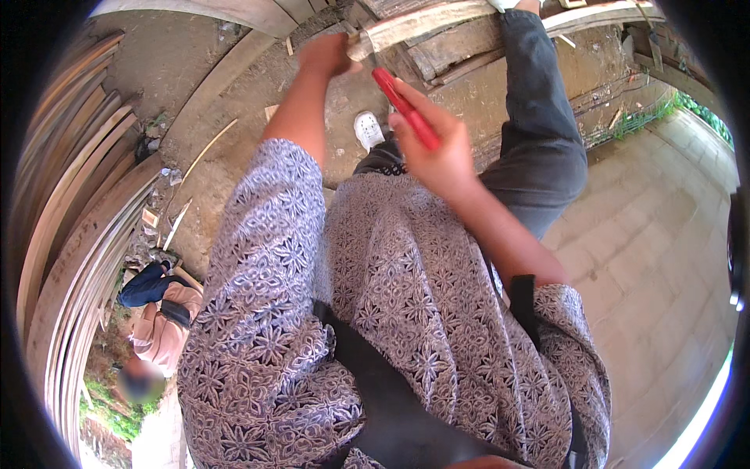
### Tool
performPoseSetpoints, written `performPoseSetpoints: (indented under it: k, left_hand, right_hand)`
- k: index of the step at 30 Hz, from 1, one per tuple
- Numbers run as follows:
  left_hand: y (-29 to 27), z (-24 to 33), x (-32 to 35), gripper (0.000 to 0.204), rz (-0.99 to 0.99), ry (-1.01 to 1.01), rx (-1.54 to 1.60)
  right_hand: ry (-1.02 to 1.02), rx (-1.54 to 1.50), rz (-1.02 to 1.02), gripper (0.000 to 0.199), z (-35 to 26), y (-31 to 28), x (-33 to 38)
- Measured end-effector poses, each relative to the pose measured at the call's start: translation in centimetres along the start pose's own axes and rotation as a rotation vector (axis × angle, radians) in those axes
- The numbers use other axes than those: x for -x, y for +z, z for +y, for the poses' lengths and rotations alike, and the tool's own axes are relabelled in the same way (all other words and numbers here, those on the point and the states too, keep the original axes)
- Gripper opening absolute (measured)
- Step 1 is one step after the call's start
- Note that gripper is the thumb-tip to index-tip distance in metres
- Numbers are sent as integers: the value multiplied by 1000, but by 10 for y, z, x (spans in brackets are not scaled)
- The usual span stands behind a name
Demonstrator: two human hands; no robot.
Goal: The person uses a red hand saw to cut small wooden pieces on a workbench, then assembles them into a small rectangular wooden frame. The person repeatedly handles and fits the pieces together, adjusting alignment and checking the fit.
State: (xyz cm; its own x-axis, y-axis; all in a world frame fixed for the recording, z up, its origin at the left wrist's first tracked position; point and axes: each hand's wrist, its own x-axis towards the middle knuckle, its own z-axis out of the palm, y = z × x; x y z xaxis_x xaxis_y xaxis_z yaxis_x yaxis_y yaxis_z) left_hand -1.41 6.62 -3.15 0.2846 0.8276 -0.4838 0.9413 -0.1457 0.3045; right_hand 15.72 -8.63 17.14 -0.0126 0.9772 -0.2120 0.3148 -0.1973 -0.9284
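My right hand (437, 144) is closed around the handle of a red-handled tool (406, 109), which points up and left. A thin grey strip, possibly its blade, shows beyond the handle beside the end of a long pale wooden plank (430, 22). At that end my left hand (326, 56) is closed, its fingers curled against the wood and partly hidden. The plank lies across other timber at the top of the view. My raised right leg reaches the plank, and a white shoe (504, 4) rests on it at the upper edge.
Many long boards (74, 203) are stacked along the left side. Dark timbers (453, 55) lie beneath the plank. My other white shoe (368, 130) stands on the dirt ground. Another person (168, 313) is at the lower left. Paving (641, 258) spreads to the right.
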Motion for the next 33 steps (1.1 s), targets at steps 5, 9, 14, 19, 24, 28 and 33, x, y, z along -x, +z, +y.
performPoseSetpoints:
  k: [5,9,14,19,24,28,33]
  left_hand:
    - [-13,-10,3,64,-32,-25,-3]
    - [-28,1,8,68,-100,-67,17]
    - [-25,12,14,65,-59,-64,21]
    - [3,-13,3,66,22,5,73]
    - [-10,-2,9,65,-36,-60,53]
    - [-7,1,8,64,25,-18,51]
    - [0,-1,9,65,70,-6,0]
  right_hand:
    - [84,-39,95,44,23,-32,1]
    - [71,-9,47,47,40,-41,12]
    - [95,-67,58,49,71,-28,48]
    - [-21,22,201,45,-48,-45,-3]
    - [-48,-44,275,42,-96,-80,21]
    - [21,22,170,41,-33,-67,20]
    - [74,2,128,40,0,-55,20]
